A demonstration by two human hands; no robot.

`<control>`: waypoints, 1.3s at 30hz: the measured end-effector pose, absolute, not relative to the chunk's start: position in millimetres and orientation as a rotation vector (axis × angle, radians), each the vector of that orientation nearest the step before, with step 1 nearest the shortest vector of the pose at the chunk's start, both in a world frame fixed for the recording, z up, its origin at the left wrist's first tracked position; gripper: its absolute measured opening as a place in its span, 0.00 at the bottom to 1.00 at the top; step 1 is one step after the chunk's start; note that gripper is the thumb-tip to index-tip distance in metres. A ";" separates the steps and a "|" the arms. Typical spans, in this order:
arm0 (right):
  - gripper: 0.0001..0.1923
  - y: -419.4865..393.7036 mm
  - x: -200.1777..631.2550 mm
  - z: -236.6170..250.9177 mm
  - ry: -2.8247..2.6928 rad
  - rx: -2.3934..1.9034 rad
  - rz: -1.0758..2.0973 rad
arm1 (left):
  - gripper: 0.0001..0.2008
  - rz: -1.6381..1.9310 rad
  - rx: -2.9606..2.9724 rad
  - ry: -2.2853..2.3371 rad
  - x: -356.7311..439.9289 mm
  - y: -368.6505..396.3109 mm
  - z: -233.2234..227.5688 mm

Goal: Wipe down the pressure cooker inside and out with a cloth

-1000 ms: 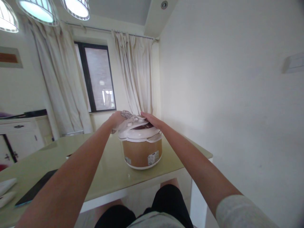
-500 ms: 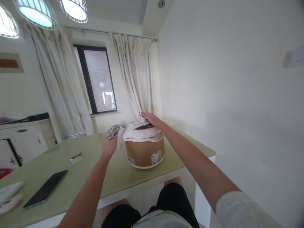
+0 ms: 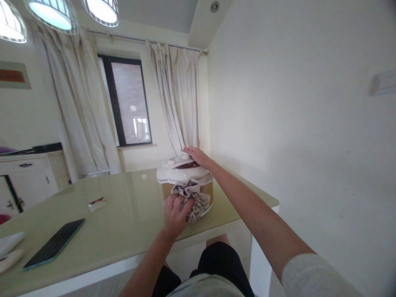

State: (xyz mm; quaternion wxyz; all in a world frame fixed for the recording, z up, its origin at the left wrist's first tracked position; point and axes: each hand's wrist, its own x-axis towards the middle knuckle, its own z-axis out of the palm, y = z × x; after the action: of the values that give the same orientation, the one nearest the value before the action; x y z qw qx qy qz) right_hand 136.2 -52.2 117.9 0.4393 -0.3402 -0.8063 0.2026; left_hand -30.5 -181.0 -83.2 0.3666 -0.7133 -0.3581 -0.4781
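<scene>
The electric pressure cooker (image 3: 209, 190), with a tan body and a white lid (image 3: 173, 175), stands near the table's front edge. My left hand (image 3: 177, 212) is closed on a crumpled, patterned cloth (image 3: 198, 203). That cloth presses against the front of the cooker's body and covers much of it. On top of the lid lies my right hand (image 3: 198, 156), its fingers stretched out flat over the handle area; the fingertips on the far side are partly hidden.
The cooker stands on a glossy green tabletop (image 3: 123, 214). At the left lie a dark tablet-like device (image 3: 55, 243), white objects (image 3: 10, 244) and a small white item (image 3: 97, 203). A white wall (image 3: 293, 123) runs along the right, with a cabinet (image 3: 29, 173) far left.
My left hand has moved with the cloth from the left side of the lid, right and down to the front of the body. My right hand stays on the lid.
</scene>
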 end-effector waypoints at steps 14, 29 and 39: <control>0.38 -40.3 143.1 118.5 -1.670 -0.823 1.100 | 0.24 -1.024 -2.088 -1.324 -25.9 -179.1 83.5; 0.37 -34.9 150.7 115.8 -1.661 -0.732 1.174 | 0.21 -0.431 -2.440 -1.169 -41.6 -125.4 161.5; 0.40 -40.6 150.1 115.1 -1.719 -0.774 1.040 | 0.15 -0.317 -2.334 -1.359 -48.8 -121.2 177.8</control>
State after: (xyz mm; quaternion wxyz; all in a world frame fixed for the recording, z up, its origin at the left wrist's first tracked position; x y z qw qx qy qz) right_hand 150.1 -40.6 115.1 0.4742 -0.3164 -0.7029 0.4254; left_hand -48.8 -121.2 177.8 0.2096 -0.8392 -0.4887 -0.1139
